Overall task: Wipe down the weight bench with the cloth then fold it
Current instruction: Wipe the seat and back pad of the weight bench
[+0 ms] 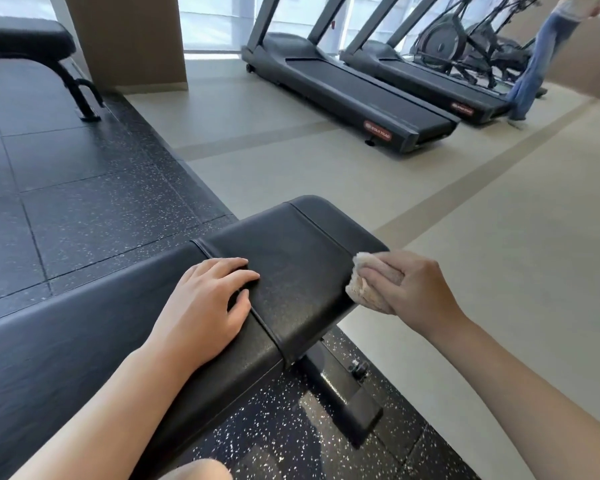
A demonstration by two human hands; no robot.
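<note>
— Two hands, both at the weight bench (291, 258). Where exactly does each sit?

— Left hand (205, 303) lies flat on top of the black pad, palm down, fingers straight and slightly spread across the seam between the pad's two sections. It holds nothing. Right hand (413, 285) is at the pad's right edge, near the rounded end, fingers curled tight round a bunched beige cloth (368, 282).

— Is the cloth touching the bench?

— It presses against the side edge of the pad; the wad sticks out past the knuckles toward the bench top. It is crumpled, not folded.

— What shows under the bench?

— Its black metal frame (340, 389) with a bolt, standing on dark speckled rubber flooring (84, 209) that runs away to the bench's left. To the bench's right, the floor is pale beige (499, 254).

— And beyond it?

— Past the far end of the bench, two treadmills (354, 95) stand side by side on the pale floor, with an elliptical machine (465, 46) behind them. A person in blue jeans (537, 60) stands just right of the treadmills. Far off to the bench's left, another black bench (25, 39) sits on the rubber flooring beside a tan pillar (125, 39)
</note>
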